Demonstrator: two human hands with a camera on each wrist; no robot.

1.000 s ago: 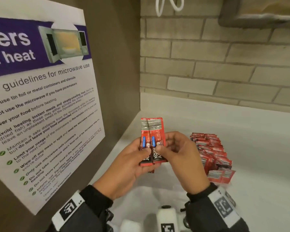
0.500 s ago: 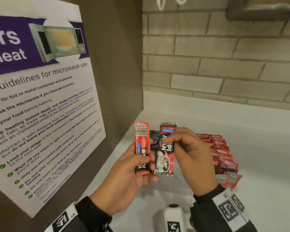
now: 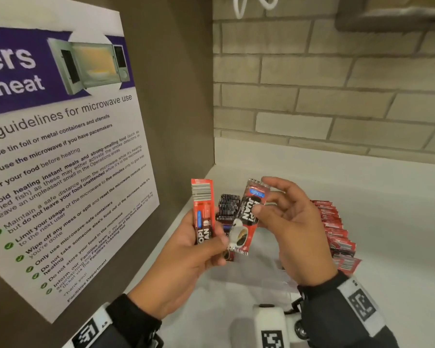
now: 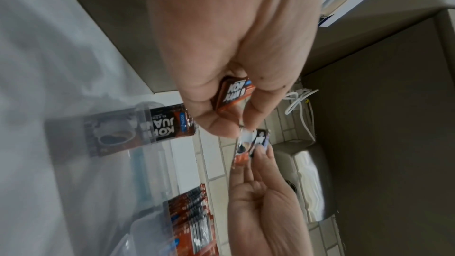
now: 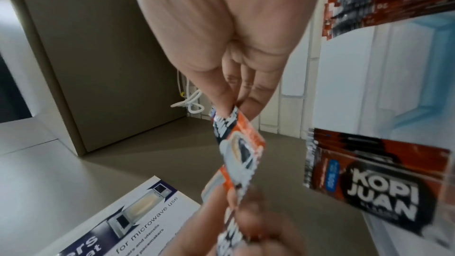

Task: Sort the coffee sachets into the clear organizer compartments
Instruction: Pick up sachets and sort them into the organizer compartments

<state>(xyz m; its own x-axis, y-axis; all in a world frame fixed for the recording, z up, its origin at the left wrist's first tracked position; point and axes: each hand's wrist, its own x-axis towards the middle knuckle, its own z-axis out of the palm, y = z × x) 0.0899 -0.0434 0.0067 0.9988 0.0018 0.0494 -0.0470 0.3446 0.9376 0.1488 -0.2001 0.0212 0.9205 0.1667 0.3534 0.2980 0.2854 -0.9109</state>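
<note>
My left hand point(image 3: 211, 237) grips a red coffee sachet point(image 3: 202, 212) upright, barcode side towards me. My right hand point(image 3: 260, 197) pinches the top of a second sachet point(image 3: 246, 217) between thumb and forefinger, cup picture facing me, tilted right. Its lower end lies against my left thumb. In the left wrist view my left hand point(image 4: 234, 120) grips its sachet point(image 4: 234, 94), and my right hand's fingertips point(image 4: 261, 151) hold the other sachet point(image 4: 251, 141). Beneath the hands stands the clear organizer point(image 3: 281, 280); one dark sachet point(image 4: 138, 129) lies in a compartment of it.
A long pile of red sachets point(image 3: 337, 234) lies on the white counter point(image 3: 362, 197) to the right of my hands. A brown panel with a microwave poster point(image 3: 60, 159) stands close on the left. A brick wall point(image 3: 337, 96) closes the back.
The two sachets were held together in both hands; my right hand has drawn one away, turned its picture side to me and tilted it right. The left hand keeps the other.
</note>
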